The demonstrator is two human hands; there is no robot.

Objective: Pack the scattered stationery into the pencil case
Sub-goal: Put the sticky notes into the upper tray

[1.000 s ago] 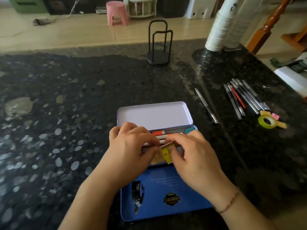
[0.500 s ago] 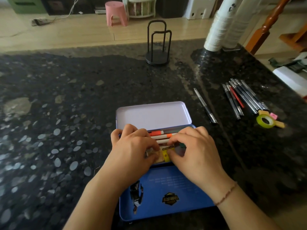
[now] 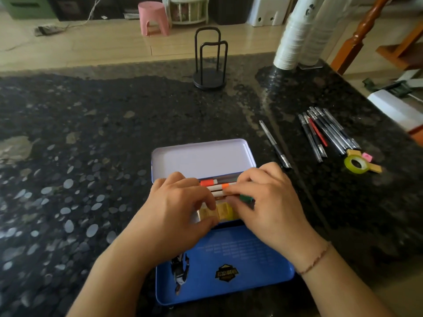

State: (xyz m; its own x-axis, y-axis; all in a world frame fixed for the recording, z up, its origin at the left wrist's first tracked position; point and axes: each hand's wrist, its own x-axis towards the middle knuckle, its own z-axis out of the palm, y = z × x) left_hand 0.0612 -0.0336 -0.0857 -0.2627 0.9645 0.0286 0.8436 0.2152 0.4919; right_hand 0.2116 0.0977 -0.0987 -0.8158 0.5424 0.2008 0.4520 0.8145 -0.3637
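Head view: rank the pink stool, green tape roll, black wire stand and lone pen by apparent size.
1. black wire stand
2. lone pen, similar length but thinner
3. pink stool, farther away
4. green tape roll

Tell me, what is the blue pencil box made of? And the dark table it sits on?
The pencil box looks like thin painted metal, probably tin: smooth blue outside, pale glossy lining, rolled rim and rounded corners. It could be hard plastic, though. The table looks like polished stone, likely granite: dark, flecked with pale grains, and shiny enough to mirror the window light.
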